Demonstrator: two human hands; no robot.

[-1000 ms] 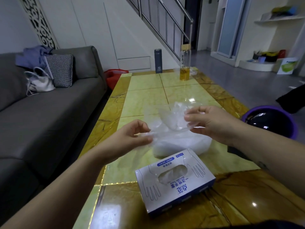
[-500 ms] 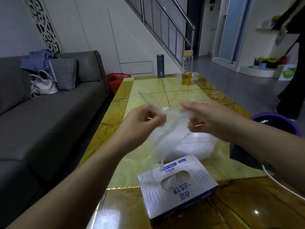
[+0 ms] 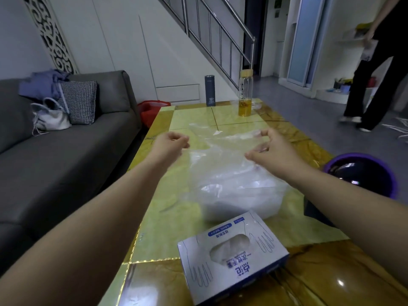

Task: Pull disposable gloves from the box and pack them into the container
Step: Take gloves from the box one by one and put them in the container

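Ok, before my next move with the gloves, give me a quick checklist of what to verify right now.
1. Right hand pinching the clear film: ok.
2. Left hand pinching the film's other edge: ok.
3. Whether the film is a glove or the bag's mouth: cannot tell.
4. Bulging bag resting on the table: ok.
5. Glove box opening facing up, gloves showing: ok.
6. Glass bottle well away from both hands: ok.
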